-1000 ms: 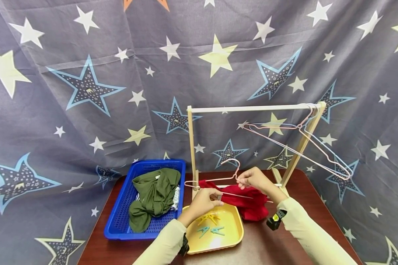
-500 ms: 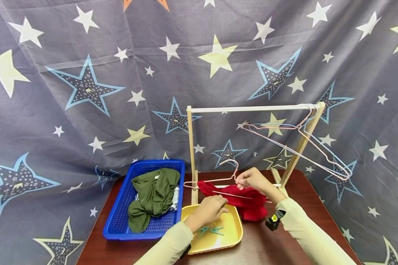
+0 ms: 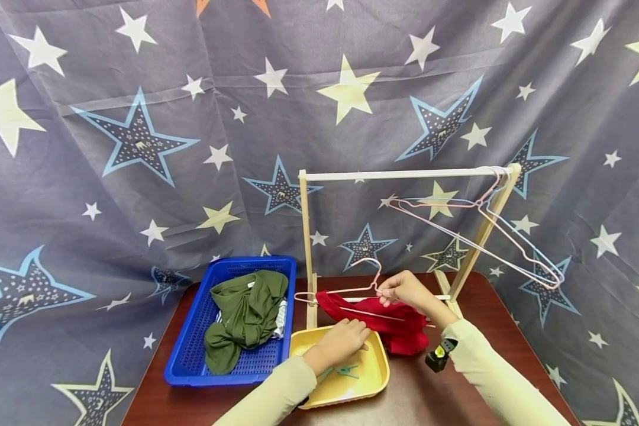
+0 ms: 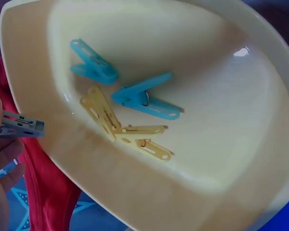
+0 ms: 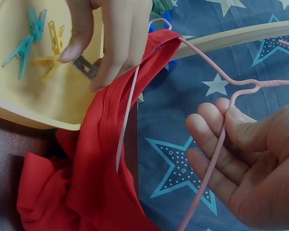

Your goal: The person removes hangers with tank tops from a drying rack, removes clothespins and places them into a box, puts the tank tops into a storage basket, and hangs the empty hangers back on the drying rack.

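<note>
My right hand pinches a pink wire hanger just below its hook; thumb and fingertips meet on the wire in the right wrist view. A red garment drapes over the hanger's lower part, its fabric spilling down beside the yellow tray. Above that tray, my left hand holds a grey clothespin between thumb and fingers; the hand's back hides the pin in the head view. Inside the tray lie blue clothespins and yellow clothespins.
A blue basket with a green garment stands left of the tray. Behind is a wooden rack with a white bar. Another pink hanger and a blue hanger hang at its right end.
My left hand has drawn back from the red garment's left end, down and slightly right over the tray, turning palm down. The right hand keeps its hold on the hanger, nearly still.
</note>
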### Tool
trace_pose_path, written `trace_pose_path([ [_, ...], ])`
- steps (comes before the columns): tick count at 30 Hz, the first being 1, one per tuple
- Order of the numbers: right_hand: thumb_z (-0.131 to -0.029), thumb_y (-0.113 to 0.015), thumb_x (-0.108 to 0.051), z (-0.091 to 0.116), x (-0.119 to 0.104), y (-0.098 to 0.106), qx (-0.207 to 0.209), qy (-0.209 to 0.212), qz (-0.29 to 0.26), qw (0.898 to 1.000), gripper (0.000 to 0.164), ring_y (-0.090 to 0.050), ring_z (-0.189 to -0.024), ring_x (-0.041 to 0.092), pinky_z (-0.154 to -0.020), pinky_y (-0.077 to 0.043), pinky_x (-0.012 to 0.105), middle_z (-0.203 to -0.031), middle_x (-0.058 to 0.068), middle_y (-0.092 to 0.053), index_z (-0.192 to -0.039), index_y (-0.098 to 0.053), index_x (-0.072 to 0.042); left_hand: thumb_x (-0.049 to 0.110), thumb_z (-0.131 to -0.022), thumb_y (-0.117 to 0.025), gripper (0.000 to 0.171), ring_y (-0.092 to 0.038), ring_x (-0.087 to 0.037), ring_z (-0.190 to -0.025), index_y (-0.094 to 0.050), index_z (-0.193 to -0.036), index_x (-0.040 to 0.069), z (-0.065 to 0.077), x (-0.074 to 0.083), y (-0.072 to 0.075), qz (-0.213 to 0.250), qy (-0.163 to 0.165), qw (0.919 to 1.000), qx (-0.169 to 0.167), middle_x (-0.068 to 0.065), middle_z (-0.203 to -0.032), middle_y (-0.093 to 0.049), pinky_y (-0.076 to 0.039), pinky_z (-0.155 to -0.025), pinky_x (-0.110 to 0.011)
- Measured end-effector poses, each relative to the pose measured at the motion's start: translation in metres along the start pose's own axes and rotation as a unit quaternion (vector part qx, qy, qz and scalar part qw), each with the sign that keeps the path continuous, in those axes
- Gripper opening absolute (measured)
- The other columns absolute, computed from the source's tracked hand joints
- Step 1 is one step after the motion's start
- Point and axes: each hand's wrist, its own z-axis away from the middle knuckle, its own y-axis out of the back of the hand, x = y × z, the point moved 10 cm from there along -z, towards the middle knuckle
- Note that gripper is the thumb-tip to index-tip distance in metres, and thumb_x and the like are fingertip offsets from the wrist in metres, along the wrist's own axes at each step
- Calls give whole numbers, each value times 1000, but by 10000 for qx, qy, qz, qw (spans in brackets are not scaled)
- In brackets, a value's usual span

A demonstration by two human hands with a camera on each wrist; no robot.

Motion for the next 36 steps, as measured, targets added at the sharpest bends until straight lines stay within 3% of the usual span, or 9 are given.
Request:
trace_pose_path([
  [6,-96,-58,9,0,0,0,-6,-25,6,10000,17,-69,-65,13,-65,-60,27,-80,24,-73,-102,-67,21,44,-91,-73,27,-61,-11,-87,-64,-99,20,-2,9,-9,-159,-248,9995,-78,7,-95,-62,-50,-74,-25],
  [13,-96,-60,6,-1,1,1,62,-74,130,9999,16,-69,-66,14,-65,-60,27,-80,21,-74,-100,-69,18,45,-89,-74,28,-63,-10,-90,-66,-100,21,-4,16,-32,-345,-380,9981,-349,7,-99,-64,-52,-76,-25],
  [21,-96,-61,6,-2,1,2,129,-127,119,9998,15,-68,-65,13,-63,-60,26,-78,19,-73,-99,-70,18,40,-84,-76,20,-65,-8,-86,-68,-92,24,-4,23,-40,-413,-491,9972,-374,9,-90,-64,-50,-73,-23],
  [36,-95,-62,6,-2,-1,0,61,-74,165,9998,15,-69,-65,13,-65,-61,29,-76,19,-73,-99,-70,18,33,-83,-78,15,-65,-7,-91,-70,-92,27,-10,28,-57,12,-153,9916,-1284,10,-98,-66,-52,-85,-24],
])
